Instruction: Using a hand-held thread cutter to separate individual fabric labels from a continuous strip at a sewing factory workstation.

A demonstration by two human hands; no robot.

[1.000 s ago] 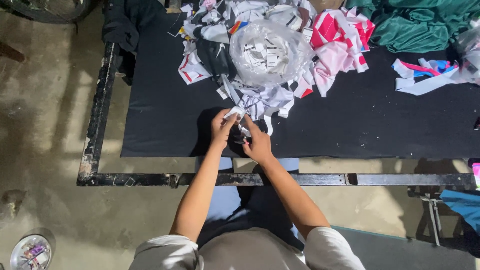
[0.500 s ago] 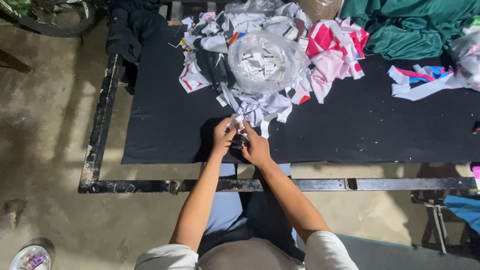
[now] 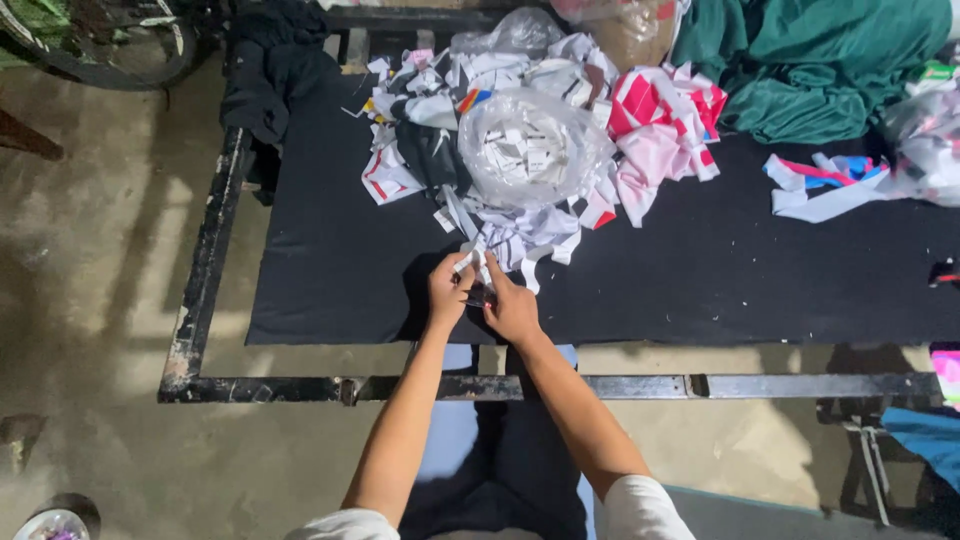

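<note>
Both hands, left hand (image 3: 449, 293) and right hand (image 3: 512, 308), pinched a white cloth strip (image 3: 470, 260) with closed fingers, keeping it steady above the black table (image 3: 330, 270).

Both hands (image 3: 480, 295) a little nearer the scrap pile (image 3: 520, 225).

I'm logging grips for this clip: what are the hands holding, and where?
Both hands, left hand and right hand, pinch a small white cloth strip by its lower end; the exact finger placement is too small to tell.
</note>
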